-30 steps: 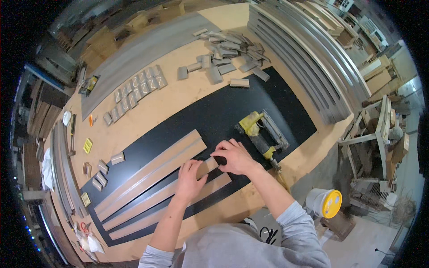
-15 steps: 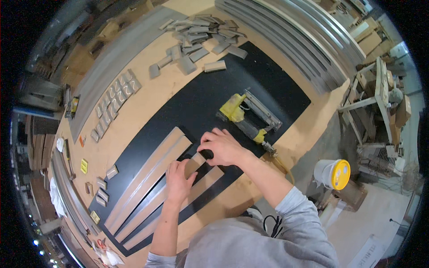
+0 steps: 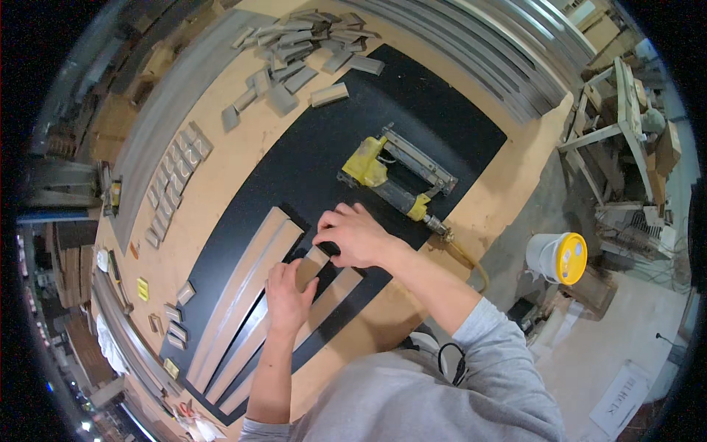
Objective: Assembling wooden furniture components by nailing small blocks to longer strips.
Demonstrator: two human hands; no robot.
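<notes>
Several long wood-toned strips lie side by side on a black mat (image 3: 324,136). My left hand (image 3: 289,295) is wrapped across the middle wooden strip (image 3: 312,267) near its far end, thumb on one edge and fingers on the other. At the tip of that same strip my right hand (image 3: 355,234) curls, its fingertips and thumb touching the end; a dark gap shows inside the curl. To the left lies a pair of wider strips (image 3: 247,295) with a grey band between them. Another wooden strip (image 3: 324,306) runs to the right, partly behind my left hand.
Beyond my right hand a yellow nail gun (image 3: 368,163) rests on the mat, its hose (image 3: 471,265) trailing over the table edge. Short grey blocks (image 3: 291,55) are heaped at the back; small grey pieces (image 3: 177,173) stand in rows at left. A lidded bucket (image 3: 556,258) stands at right.
The view has shifted, so the nail gun and block heap appear farther left and higher. Both hands keep the same places on the middle strip.
</notes>
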